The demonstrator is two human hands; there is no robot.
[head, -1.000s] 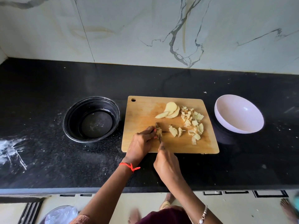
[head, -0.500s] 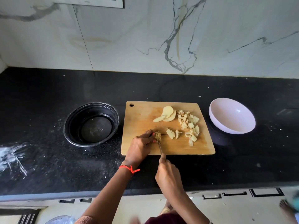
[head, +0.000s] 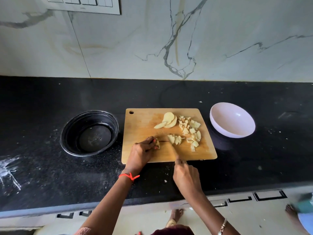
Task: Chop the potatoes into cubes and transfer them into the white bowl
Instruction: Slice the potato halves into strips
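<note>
A black bowl [head: 89, 133] sits on the dark counter [head: 42, 167], at nine o'clock from a wooden cutting board [head: 140, 122]. On the board's near left part, the left hand [head: 144, 152] curls its fingertips over a small potato piece [head: 157, 143], pinning it, likely so it cannot slide under the blade. Just to its right a knife [head: 173, 150] shows only as a blur. Its long axis runs from six o'clock toward eleven, tip pointing away from the person. The right hand [head: 186, 177], just off the board's near edge, is closed round the handle, forefinger stretched forward, probably to steer the cut. Cut strips [head: 175, 139] lie at three o'clock of the held piece. Whole slices [head: 167, 120] wait at twelve, and cubes [head: 190, 129] are heaped at two. The white bowl [head: 232, 122] stands at three o'clock from the board, no cubes in it yet, near enough for scooping
</note>
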